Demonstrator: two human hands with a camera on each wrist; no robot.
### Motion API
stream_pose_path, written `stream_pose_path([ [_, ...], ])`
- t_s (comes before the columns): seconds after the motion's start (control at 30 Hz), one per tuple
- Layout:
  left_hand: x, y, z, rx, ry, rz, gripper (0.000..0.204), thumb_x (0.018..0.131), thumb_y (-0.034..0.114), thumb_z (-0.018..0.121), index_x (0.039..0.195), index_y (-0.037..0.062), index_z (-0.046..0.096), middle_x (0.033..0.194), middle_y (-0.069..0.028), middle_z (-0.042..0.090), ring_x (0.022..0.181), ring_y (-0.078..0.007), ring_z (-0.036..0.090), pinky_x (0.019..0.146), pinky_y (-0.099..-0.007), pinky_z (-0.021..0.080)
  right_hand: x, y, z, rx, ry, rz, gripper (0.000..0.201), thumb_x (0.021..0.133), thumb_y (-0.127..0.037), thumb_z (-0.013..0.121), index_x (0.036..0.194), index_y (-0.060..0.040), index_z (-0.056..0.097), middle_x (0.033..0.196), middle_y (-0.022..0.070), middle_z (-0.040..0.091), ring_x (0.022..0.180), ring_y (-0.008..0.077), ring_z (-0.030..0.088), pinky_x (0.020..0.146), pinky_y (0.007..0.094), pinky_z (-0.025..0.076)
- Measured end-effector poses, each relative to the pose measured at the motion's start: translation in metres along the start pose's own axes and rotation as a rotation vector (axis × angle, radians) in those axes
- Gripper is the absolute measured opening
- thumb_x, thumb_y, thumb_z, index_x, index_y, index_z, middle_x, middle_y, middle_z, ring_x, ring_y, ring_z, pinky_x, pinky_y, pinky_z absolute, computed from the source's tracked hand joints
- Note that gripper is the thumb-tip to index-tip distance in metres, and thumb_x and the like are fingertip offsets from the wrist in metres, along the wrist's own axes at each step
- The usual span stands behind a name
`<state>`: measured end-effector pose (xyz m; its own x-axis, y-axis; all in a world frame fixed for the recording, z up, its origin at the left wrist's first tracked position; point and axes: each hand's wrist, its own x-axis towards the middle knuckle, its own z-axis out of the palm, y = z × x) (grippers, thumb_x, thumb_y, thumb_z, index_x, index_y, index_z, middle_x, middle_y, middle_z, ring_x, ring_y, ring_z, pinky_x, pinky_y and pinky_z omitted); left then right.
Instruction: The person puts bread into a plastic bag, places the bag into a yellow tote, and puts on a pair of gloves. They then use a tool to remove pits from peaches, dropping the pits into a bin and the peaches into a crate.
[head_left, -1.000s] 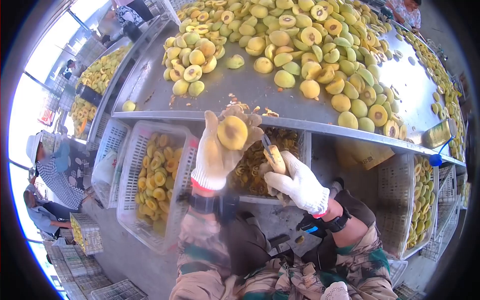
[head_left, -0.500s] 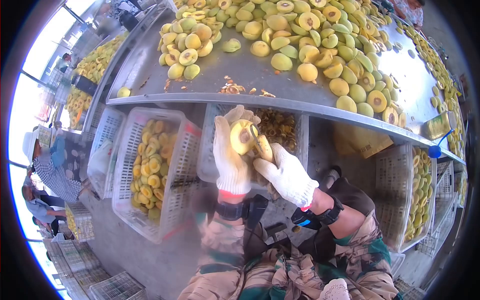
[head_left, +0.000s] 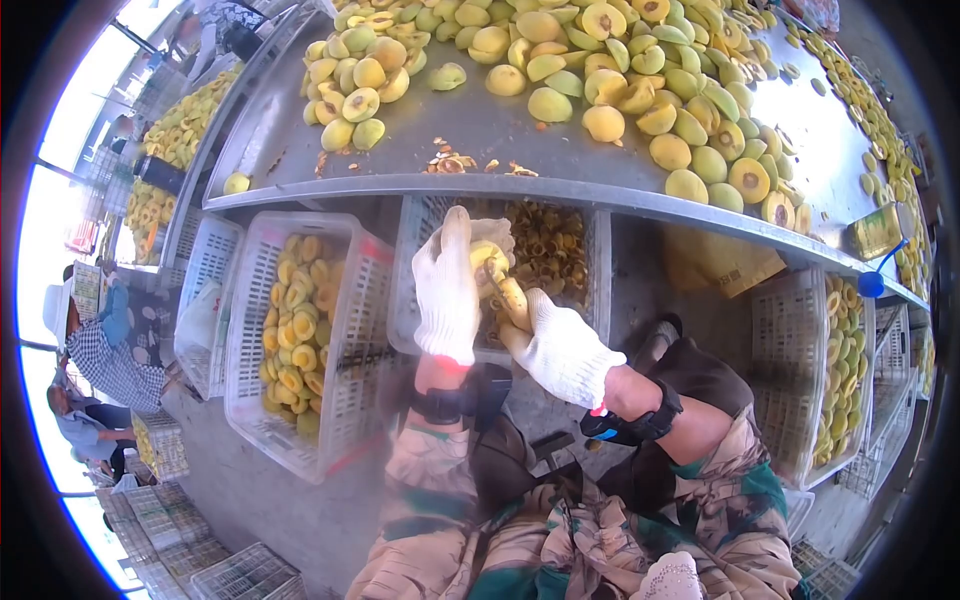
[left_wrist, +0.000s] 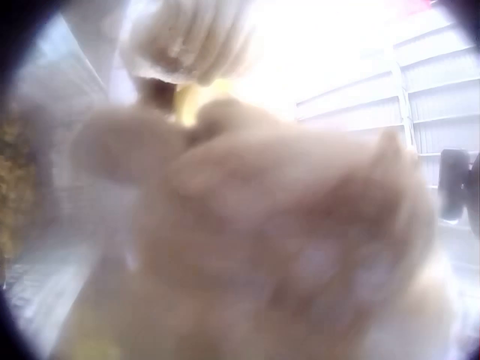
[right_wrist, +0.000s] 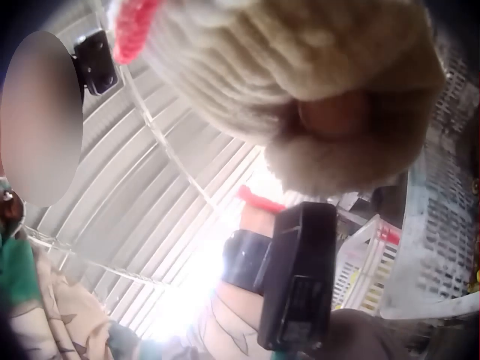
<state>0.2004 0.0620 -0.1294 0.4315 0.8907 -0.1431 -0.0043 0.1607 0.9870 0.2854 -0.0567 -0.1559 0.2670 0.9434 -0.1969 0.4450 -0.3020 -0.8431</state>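
My left hand at frame centre, fingers curled round peach half, cupping it steady over white crate so scraps drop in. My right hand grips yellow-handled tool, tip at fruit. Metal table above holds peach pile.

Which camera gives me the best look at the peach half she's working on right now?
The head view: the peach half shows between the left hand and right hand, over a white crate. The left wrist view shows only a blurred yellow patch behind the glove; the right wrist view shows none of it.
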Motion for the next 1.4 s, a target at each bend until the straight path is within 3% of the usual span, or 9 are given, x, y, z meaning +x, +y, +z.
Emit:
stream_pose_path([
  [0.27,-0.014,0.009,0.028,0.44,0.274,0.209,0.045,0.098,0.033,0.042,0.097,-0.0036,0.068,0.094,-0.0135,0.07,0.083,-0.0207,0.066,0.08,-0.0296,0.049,-0.003,-0.017,-0.004,0.418,-0.115,0.158,0.026,0.09,-0.024,0.054,0.1,-0.0017,0.049,0.067,0.0062,0.056,0.045,0.0138,0.054,0.038,0.0262,0.043],
  [0.43,0.006,0.019,-0.004,-0.055,-0.335,-0.277,0.056,0.097,0.047,0.045,0.106,-0.0052,0.063,0.086,-0.0144,0.066,0.075,-0.0219,0.063,0.074,-0.0313,0.051,-0.006,-0.012,-0.023,0.672,-0.369,0.068,0.033,0.09,-0.031,0.057,0.105,-0.002,0.056,0.073,0.0036,0.06,0.055,0.0115,0.056,0.049,0.0257,0.046],
  [0.6,-0.004,0.0,0.012,-0.385,-0.126,-0.202,0.067,0.095,0.058,0.041,0.111,-0.005,0.058,0.084,-0.0158,0.065,0.072,-0.0215,0.063,0.069,-0.0307,0.052,-0.007,-0.023,-0.044,0.832,-0.454,0.319,0.035,0.089,-0.034,0.061,0.107,-0.003,0.061,0.081,0.0003,0.06,0.071,0.009,0.056,0.061,0.0247,0.045],
  [0.7,-0.009,-0.002,0.013,-0.264,-0.039,-0.188,0.066,0.097,0.056,0.04,0.105,-0.0067,0.06,0.076,-0.0159,0.064,0.064,-0.0208,0.062,0.06,-0.0317,0.053,-0.008,-0.018,-0.031,0.787,-0.403,0.124,0.03,0.088,-0.03,0.06,0.103,-0.0048,0.057,0.071,0.0004,0.055,0.049,0.0077,0.05,0.043,0.022,0.042],
  [0.9,-0.006,0.004,0.014,-0.142,-0.046,-0.154,0.068,0.097,0.057,0.035,0.097,-0.0047,0.063,0.081,-0.018,0.067,0.058,-0.0218,0.062,0.055,-0.0307,0.052,-0.007,-0.01,-0.035,1.106,-0.656,0.287,0.026,0.086,-0.027,0.062,0.098,-0.0047,0.06,0.069,-0.0006,0.055,0.045,0.0055,0.047,0.04,0.0215,0.038],
  [1.1,-0.008,0.017,0.02,-0.135,0.041,-0.201,0.066,0.099,0.05,0.032,0.089,-0.0076,0.064,0.076,-0.0167,0.068,0.054,-0.0226,0.063,0.047,-0.031,0.053,-0.01,-0.033,-0.038,0.784,-0.471,0.294,0.023,0.087,-0.026,0.061,0.094,-0.0034,0.058,0.059,-0.0038,0.046,0.039,0.006,0.039,0.035,0.0214,0.031],
  [1.2,-0.008,0.012,0.017,-0.257,0.036,-0.024,0.064,0.098,0.046,0.033,0.082,-0.0074,0.064,0.076,-0.0177,0.068,0.056,-0.024,0.066,0.047,-0.0319,0.053,-0.007,-0.021,-0.04,1.191,-0.675,0.37,0.016,0.092,-0.017,0.056,0.092,-0.0016,0.058,0.053,-0.004,0.042,0.034,0.0074,0.035,0.032,0.0227,0.028],
  [1.33,0.001,-0.003,0.011,-0.305,0.065,-0.098,0.062,0.098,0.049,0.039,0.075,-0.0033,0.063,0.07,-0.0165,0.067,0.051,-0.0217,0.063,0.046,-0.0287,0.05,-0.009,-0.041,-0.031,0.779,-0.435,0.314,0.018,0.088,-0.017,0.056,0.087,0.0009,0.057,0.052,-0.0011,0.044,0.034,0.0081,0.036,0.032,0.0236,0.031],
  [1.4,0.004,-0.014,0.01,-0.305,0.079,-0.018,0.062,0.098,0.05,0.039,0.076,-0.0031,0.063,0.07,-0.0151,0.067,0.051,-0.0215,0.062,0.047,-0.027,0.049,-0.006,-0.033,-0.033,1.068,-0.583,0.393,0.02,0.088,-0.017,0.056,0.087,0.0027,0.056,0.052,-0.0016,0.043,0.034,0.0075,0.036,0.031,0.0229,0.03],
])
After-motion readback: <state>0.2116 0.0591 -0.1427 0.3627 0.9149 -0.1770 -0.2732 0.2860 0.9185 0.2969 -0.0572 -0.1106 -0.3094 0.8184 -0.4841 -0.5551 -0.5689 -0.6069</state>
